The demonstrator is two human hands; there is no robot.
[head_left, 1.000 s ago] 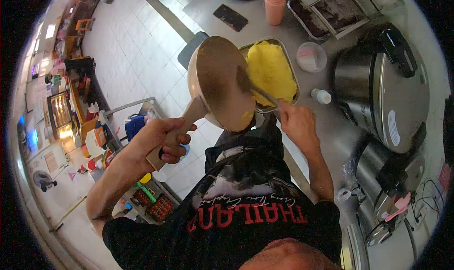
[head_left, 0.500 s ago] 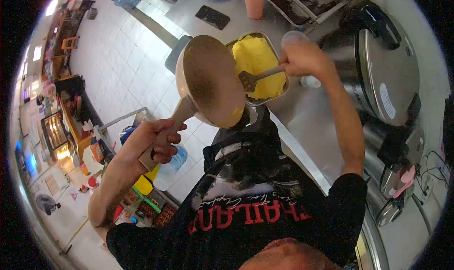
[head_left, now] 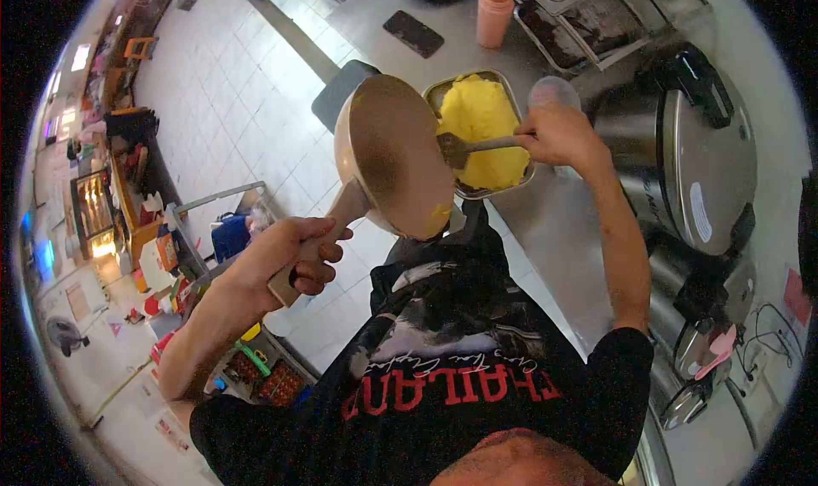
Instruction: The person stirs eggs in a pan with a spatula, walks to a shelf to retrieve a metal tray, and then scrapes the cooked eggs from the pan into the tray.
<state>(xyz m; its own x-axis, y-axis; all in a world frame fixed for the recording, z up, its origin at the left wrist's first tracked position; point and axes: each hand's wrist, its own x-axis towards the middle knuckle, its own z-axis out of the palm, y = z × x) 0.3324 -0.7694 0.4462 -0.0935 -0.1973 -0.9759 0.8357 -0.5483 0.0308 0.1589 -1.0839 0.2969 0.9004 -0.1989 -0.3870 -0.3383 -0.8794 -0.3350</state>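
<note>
My left hand is wrapped round the handle of a beige pan, which is tipped on its side with its inside facing right. Some yellow bits cling near its lower rim. Closed on the handle of a spatula is my right hand. The spatula's dark, blurred head lies at the pan's right rim, over the left edge of a metal tray. Soft yellow food fills much of that tray. Beyond my right hand stands a clear round cup, partly hidden.
On the metal counter are a phone, a pink bottle and dark trays. Large metal cookers line the right side. Left of my body, a cart stands on the tiled floor.
Compared with a second ago, my right hand has moved up and right with the spatula, whose head came down and lies lower along the pan's rim. The pan stays tilted in my left hand.
</note>
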